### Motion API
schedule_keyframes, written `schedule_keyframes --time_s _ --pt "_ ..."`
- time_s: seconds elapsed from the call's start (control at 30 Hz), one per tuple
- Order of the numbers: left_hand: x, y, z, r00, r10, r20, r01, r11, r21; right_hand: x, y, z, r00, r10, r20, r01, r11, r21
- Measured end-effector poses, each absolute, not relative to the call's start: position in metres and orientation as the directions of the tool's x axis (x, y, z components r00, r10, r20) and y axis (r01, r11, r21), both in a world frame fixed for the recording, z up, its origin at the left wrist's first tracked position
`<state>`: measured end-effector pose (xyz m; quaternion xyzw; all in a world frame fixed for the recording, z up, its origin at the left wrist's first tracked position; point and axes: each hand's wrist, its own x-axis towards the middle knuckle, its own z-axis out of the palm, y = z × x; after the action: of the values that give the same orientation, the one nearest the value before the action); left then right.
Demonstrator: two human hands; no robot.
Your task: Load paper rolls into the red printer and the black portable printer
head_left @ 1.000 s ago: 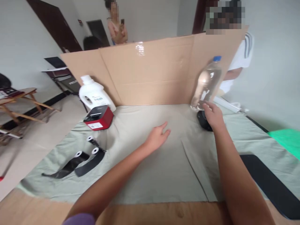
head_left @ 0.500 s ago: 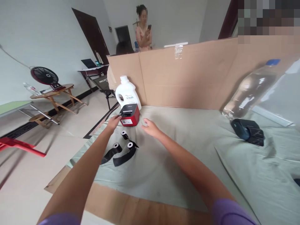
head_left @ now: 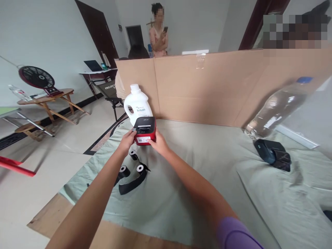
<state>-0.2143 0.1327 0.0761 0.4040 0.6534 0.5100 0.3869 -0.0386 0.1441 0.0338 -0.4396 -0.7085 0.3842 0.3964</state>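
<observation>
Between my two hands is a small red and black label printer [head_left: 145,129], with a slot in its dark top and a white label on its front. My left hand [head_left: 127,141] grips its left side, thumb near the top edge. On the right side my right hand [head_left: 159,142] is closed against it, thumb on the front. Below the printer, several black ribbon rolls with white cores lie on the cloth; one roll [head_left: 133,154] is closest to my left hand, another roll [head_left: 132,182] has a long strip unrolled. The printer's underside is hidden.
A white jug [head_left: 137,103] stands right behind the printer, before a cardboard panel [head_left: 194,90]. At the right, a large clear bottle [head_left: 277,107] leans near a dark object [head_left: 272,154] on the green cloth [head_left: 202,166]. A person [head_left: 158,34] with a phone stands beyond the panel.
My right hand has moved in from beside the printer and closed on its right side. The printer now sits between both hands and appears tilted towards me. The view has shifted slightly.
</observation>
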Motion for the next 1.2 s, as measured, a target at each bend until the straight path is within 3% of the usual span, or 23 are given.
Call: schedule_keyframes --time_s 0.1,0.17,0.33,0.43,0.67,1.2 --pt "-0.170 0.100 0.082 -0.157 0.975 0.161 0.241 -0.120 0.963 0.012 0.117 0.034 -0.134 0.868 0.478 0.297 0.496 -0.816" --pt "-0.134 0.076 0.079 -0.028 0.958 0.285 0.269 -0.268 0.925 0.054 0.090 0.033 -0.062 0.823 0.565 0.353 0.548 -0.759" --pt "-0.044 0.028 0.054 0.128 0.895 0.428 0.060 -0.437 0.897 0.143 0.015 0.031 0.058 0.831 0.553 0.544 0.438 -0.716" --pt "-0.012 0.017 0.033 0.197 0.893 0.405 -0.036 -0.406 0.913 0.172 -0.010 0.020 0.084 0.835 0.544 0.584 0.401 -0.706" --pt "0.003 0.015 -0.002 0.215 0.913 0.347 -0.041 -0.347 0.937 0.189 -0.017 -0.013 0.075 0.846 0.527 0.610 0.379 -0.696" --pt "0.000 0.014 -0.010 0.232 0.920 0.315 -0.009 -0.322 0.947 0.192 -0.016 -0.018 0.053 0.866 0.498 0.580 0.379 -0.721"
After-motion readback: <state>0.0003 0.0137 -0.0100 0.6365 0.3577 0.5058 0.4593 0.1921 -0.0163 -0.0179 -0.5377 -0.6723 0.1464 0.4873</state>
